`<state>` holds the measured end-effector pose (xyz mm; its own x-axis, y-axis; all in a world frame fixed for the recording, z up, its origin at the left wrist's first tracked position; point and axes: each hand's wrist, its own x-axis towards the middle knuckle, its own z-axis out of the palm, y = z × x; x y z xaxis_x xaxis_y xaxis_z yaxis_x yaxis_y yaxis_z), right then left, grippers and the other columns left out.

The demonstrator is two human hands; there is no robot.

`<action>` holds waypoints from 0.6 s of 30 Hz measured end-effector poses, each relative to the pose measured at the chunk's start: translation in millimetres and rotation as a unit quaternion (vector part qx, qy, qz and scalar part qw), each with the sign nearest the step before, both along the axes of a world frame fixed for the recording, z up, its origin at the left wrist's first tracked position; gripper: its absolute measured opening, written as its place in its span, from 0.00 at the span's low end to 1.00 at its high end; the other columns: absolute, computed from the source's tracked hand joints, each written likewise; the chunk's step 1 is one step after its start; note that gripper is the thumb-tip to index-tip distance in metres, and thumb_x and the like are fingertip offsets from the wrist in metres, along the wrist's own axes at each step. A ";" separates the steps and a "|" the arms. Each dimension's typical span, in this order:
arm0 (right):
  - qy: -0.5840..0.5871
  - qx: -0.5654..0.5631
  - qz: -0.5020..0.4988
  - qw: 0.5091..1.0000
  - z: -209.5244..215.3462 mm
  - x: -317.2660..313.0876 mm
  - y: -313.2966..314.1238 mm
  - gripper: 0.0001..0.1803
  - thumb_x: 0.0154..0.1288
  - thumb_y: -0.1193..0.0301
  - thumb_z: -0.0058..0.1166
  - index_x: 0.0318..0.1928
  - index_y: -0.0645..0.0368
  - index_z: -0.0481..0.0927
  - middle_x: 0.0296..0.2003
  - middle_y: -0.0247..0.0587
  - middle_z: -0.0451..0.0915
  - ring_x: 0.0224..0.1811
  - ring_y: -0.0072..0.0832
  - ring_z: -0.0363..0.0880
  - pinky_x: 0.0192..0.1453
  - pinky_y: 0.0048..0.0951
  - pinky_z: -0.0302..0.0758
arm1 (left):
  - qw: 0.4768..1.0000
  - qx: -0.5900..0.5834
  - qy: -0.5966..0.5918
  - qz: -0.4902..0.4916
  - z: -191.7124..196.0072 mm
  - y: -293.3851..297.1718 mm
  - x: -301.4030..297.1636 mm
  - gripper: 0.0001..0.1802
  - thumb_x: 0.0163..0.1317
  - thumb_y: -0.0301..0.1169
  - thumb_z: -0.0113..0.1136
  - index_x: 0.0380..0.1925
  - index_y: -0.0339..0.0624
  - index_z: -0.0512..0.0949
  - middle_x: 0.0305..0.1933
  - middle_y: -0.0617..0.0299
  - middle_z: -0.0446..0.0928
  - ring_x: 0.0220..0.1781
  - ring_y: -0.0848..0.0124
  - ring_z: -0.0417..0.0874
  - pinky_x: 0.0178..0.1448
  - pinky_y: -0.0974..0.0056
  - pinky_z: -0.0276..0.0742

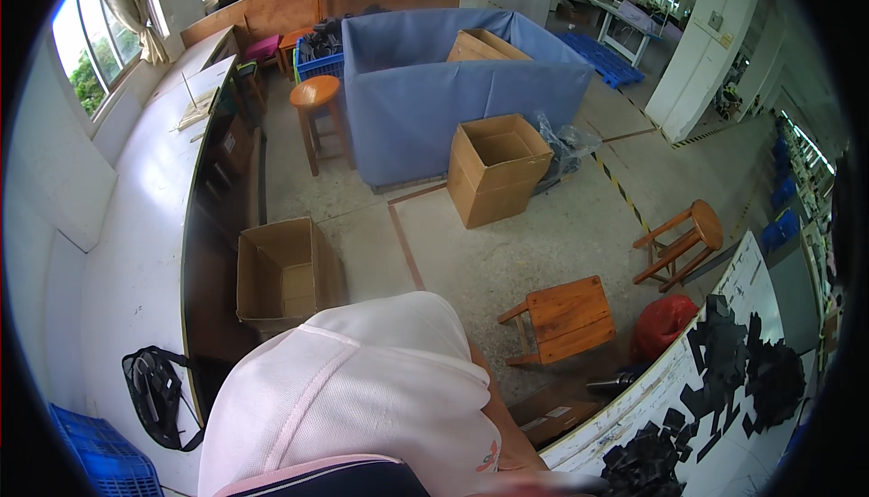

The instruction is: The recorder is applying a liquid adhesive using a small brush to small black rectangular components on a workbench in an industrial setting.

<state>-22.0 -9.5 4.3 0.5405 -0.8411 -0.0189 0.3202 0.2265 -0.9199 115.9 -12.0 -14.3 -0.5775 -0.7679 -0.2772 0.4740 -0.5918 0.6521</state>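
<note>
Neither of my hands can be made out. A pale pink-white shirt [362, 379] with a dark navy part at the bottom fills the lower middle, and a bare arm [510, 427] runs down from its sleeve toward the lower edge. Whose arm it is, I cannot tell. By its lower end lies a smeared pinkish shape [534, 484], too blurred to name. Closest to that shape is the white worktable [588, 425] at the lower right, with heaps of flat black cut pieces [647, 461] on it. More black pieces [724, 352] lie farther along the table.
An open cardboard box [285, 271] stands beside the long white bench [136, 253], which holds a black bag [156, 395]. Wooden stools [570, 316] and a red bag [661, 323] are near the worktable. Farther off are a tall carton [493, 185] and a blue-walled bin [453, 103].
</note>
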 end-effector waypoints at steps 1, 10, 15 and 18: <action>0.001 0.002 0.001 1.000 0.5 2.3 -1.4 0.12 0.57 0.65 0.50 0.25 0.62 0.71 0.15 0.38 0.66 0.14 0.22 0.60 0.17 0.20 0.56 | 1.000 0.007 0.005 -0.004 -1.5 -1.7 0.9 0.09 0.48 0.27 0.58 0.31 0.40 0.78 0.13 0.66 0.66 0.12 0.77 0.62 0.15 0.71 0.55; 0.032 0.021 0.007 0.999 7.8 18.3 -10.7 0.13 0.57 0.64 0.50 0.26 0.62 0.71 0.15 0.38 0.66 0.14 0.22 0.60 0.17 0.21 0.57 | 0.998 0.038 0.050 -0.026 -13.7 -7.7 7.0 0.07 0.50 0.28 0.57 0.29 0.38 0.78 0.12 0.67 0.64 0.11 0.78 0.60 0.15 0.71 0.53; 0.057 0.031 0.018 0.998 13.9 20.4 -16.3 0.13 0.57 0.64 0.50 0.26 0.62 0.71 0.15 0.38 0.66 0.14 0.22 0.60 0.17 0.21 0.57 | 0.994 0.076 0.074 -0.037 -22.8 -12.4 4.4 0.05 0.50 0.28 0.56 0.26 0.39 0.77 0.12 0.68 0.62 0.11 0.79 0.59 0.15 0.71 0.52; 0.073 0.037 0.026 0.996 20.4 21.4 -20.4 0.13 0.57 0.64 0.50 0.26 0.61 0.71 0.15 0.38 0.66 0.14 0.22 0.60 0.17 0.21 0.57 | 0.995 0.051 0.079 -0.041 -24.9 -15.9 4.1 0.05 0.49 0.28 0.55 0.25 0.39 0.77 0.11 0.68 0.62 0.11 0.79 0.60 0.15 0.71 0.53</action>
